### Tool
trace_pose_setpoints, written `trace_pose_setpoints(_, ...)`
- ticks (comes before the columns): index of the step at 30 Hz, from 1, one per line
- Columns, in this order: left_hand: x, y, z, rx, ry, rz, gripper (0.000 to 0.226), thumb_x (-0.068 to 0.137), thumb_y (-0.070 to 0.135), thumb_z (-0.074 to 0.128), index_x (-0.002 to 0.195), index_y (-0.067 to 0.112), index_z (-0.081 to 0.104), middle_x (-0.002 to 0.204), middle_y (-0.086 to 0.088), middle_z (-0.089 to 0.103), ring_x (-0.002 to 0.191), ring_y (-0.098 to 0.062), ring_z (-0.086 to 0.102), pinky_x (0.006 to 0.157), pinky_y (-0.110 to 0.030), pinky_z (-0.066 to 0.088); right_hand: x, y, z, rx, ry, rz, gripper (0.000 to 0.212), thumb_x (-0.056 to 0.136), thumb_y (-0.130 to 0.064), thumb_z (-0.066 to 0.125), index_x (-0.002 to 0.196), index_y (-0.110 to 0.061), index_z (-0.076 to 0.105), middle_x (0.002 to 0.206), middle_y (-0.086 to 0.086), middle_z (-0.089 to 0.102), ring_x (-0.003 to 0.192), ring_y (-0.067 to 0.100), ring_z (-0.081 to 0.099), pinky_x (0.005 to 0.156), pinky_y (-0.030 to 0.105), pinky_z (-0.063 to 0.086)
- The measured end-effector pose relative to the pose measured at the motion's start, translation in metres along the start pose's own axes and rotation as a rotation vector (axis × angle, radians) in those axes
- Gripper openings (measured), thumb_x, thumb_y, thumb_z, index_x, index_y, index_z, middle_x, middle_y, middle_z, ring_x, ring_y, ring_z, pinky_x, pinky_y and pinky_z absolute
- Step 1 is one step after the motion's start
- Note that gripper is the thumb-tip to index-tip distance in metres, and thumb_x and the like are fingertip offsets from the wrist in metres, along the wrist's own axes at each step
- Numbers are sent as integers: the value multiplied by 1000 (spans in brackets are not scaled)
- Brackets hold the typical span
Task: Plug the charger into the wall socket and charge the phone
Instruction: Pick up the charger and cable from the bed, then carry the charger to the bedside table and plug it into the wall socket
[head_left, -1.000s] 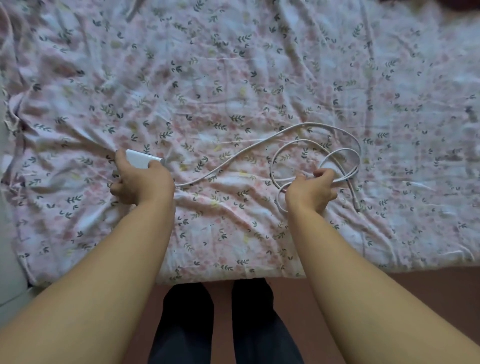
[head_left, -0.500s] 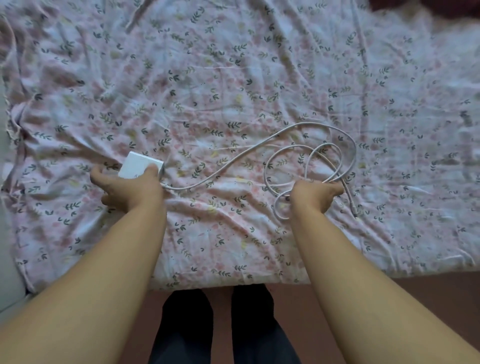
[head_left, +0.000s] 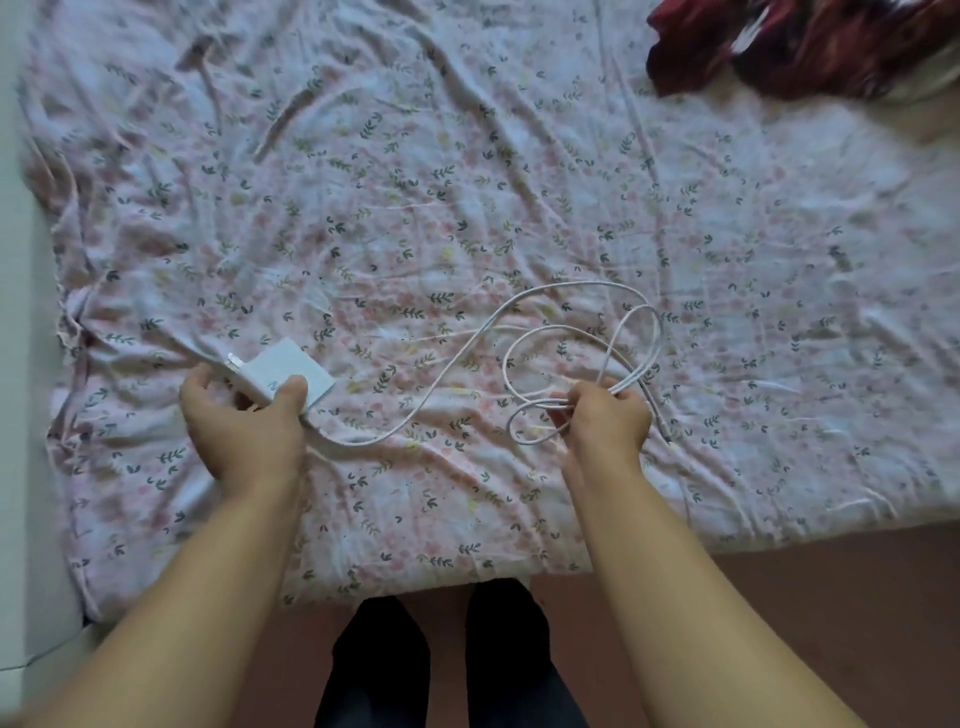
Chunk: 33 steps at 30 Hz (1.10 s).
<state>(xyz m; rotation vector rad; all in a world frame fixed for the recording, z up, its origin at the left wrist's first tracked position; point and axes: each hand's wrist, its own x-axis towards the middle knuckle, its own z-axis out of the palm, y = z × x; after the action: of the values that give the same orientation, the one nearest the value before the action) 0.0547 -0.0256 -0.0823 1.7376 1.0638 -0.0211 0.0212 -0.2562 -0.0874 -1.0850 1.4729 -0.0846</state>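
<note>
A white charger block (head_left: 283, 371) with metal prongs pointing up-left is lifted just off the bed, gripped by my left hand (head_left: 244, 423). Its white cable (head_left: 457, 358) runs right across the sheet into loose loops. My right hand (head_left: 605, 418) is closed on a bunch of those loops. The cable's free end (head_left: 662, 426) lies on the sheet just right of my right hand. No phone and no wall socket are in view.
A bed with a wrinkled pink floral sheet (head_left: 467, 208) fills the view. A dark red cloth (head_left: 800, 47) lies at the far right corner. A white surface (head_left: 21, 364) borders the bed on the left. My legs (head_left: 441, 660) stand on reddish floor at the bed's near edge.
My left hand has turned and raised the charger block, so its prongs now show. My right hand has gathered the cable loops closer together. The view has tilted up, revealing the red cloth.
</note>
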Motion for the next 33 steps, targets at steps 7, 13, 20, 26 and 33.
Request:
trace_pose_setpoints(7,-70,60,-23,-178,-352,44,32,79,1,71,107,14,63,104,-3,69,97,-19,66,75,-28,52,-68,-38,-57,163,-89,-7,29,82,12,49,111,8,54,85,20,65,57,18,67,49,25,52)
trace_pose_setpoints(13,-162,138,-48,-184,-624,110,51,78,2,70,126,14,55,103,-1,69,98,-20,67,88,-35,50,-145,-82,-139,376,-45,-26,26,85,14,47,105,1,57,75,12,63,44,10,61,45,19,50)
trace_pose_setpoints(20,-280,202,-70,-54,-988,298,52,82,7,67,129,24,55,105,-4,72,97,-19,69,87,-36,53,-238,-127,-257,581,52,-150,26,82,18,49,86,-5,59,68,12,64,50,18,56,53,26,48)
trace_pose_setpoints(26,-384,213,-67,35,-1230,406,57,82,-2,64,128,32,56,86,13,76,93,-8,71,87,-34,56,-284,-147,-360,790,134,-209,23,85,10,53,101,-6,58,67,13,67,50,17,60,54,26,49)
trace_pose_setpoints(33,-514,196,-44,109,-1479,436,58,85,-5,60,135,23,50,91,7,75,94,-23,69,72,-35,60,-291,-159,-471,953,234,-248,30,88,4,54,118,1,54,67,13,64,49,18,60,51,26,52)
